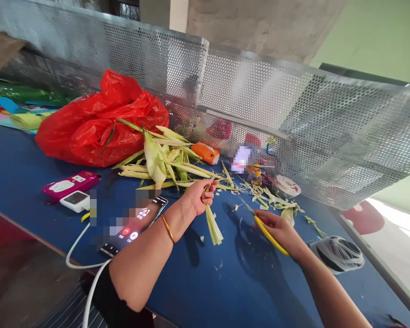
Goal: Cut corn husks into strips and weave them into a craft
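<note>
My left hand point(197, 196) is closed round a bunch of pale green leaf strips point(213, 225) that hang down from the fist over the blue table point(225, 282). My right hand point(276, 228) grips yellow-handled scissors point(263, 224), their blades pointing up and left toward the strips without touching them. A gold bangle sits on my left wrist. Behind my left hand lies a pile of long green-yellow leaves point(164, 159). Cut leaf scraps point(269, 198) are scattered beyond the scissors.
A red plastic bag point(99, 120) lies behind the leaves. A phone point(133, 225) with a white cable, a pink power strip point(70, 183) and a white device are at the left. An orange item point(205, 152), tape rolls point(338, 253) and a perforated metal screen point(294, 114) border the table.
</note>
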The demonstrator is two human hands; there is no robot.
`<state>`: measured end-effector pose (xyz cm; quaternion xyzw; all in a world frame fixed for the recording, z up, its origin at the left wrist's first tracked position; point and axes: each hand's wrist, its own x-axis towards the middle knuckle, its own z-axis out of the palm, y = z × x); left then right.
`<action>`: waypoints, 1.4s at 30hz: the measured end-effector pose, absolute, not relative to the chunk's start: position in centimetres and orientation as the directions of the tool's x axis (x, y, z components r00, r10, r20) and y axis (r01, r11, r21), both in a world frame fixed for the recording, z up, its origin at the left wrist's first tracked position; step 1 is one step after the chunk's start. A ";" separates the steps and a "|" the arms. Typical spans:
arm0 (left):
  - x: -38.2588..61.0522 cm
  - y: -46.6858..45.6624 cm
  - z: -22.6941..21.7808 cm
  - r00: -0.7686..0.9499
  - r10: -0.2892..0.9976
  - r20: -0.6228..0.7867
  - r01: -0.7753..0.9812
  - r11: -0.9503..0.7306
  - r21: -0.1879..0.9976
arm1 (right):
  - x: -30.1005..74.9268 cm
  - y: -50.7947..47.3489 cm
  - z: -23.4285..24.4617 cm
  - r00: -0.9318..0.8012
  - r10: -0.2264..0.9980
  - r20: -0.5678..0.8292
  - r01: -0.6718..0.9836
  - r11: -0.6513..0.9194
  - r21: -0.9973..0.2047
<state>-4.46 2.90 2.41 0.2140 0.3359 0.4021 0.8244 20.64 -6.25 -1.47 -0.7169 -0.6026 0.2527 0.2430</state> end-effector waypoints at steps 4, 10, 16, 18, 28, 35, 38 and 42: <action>-4.5 3.0 2.3 0.464 0.807 -0.365 -0.538 0.584 0.608 | 19.3 -8.7 -1.6 -0.243 0.941 -0.235 0.594 -0.048 -0.803; -4.6 3.3 1.9 0.437 0.819 -0.373 -0.551 0.571 0.609 | 20.5 -6.2 -2.8 0.331 0.943 -0.038 0.679 -0.266 -0.684; -4.6 3.4 2.1 0.437 0.822 -0.364 -0.560 0.566 0.605 | 17.3 -7.0 -1.9 -0.029 0.997 -0.071 0.694 -0.031 -0.719; -4.6 3.3 2.1 0.447 0.815 -0.370 -0.553 0.576 0.602 | 15.3 -6.3 -1.7 -0.082 0.996 -0.047 0.793 0.037 -0.608; -4.5 3.5 1.9 0.465 0.796 -0.388 -0.558 0.604 0.569 | 19.3 -6.7 -1.8 0.200 0.978 -0.058 0.778 -0.195 -0.598; -4.6 3.4 2.3 0.505 0.767 -0.397 -0.547 0.640 0.540 | 16.7 -12.1 -2.1 -0.247 0.945 -0.214 0.552 -0.044 -0.833; -4.5 3.5 2.0 0.486 0.776 -0.401 -0.553 0.629 0.546 | 18.3 -10.3 -2.6 0.023 0.989 -0.145 0.703 -0.119 -0.701; -4.5 3.7 1.7 0.468 0.787 -0.401 -0.565 0.616 0.550 | 21.9 -9.5 -2.8 0.380 0.924 0.025 0.794 -0.313 -0.521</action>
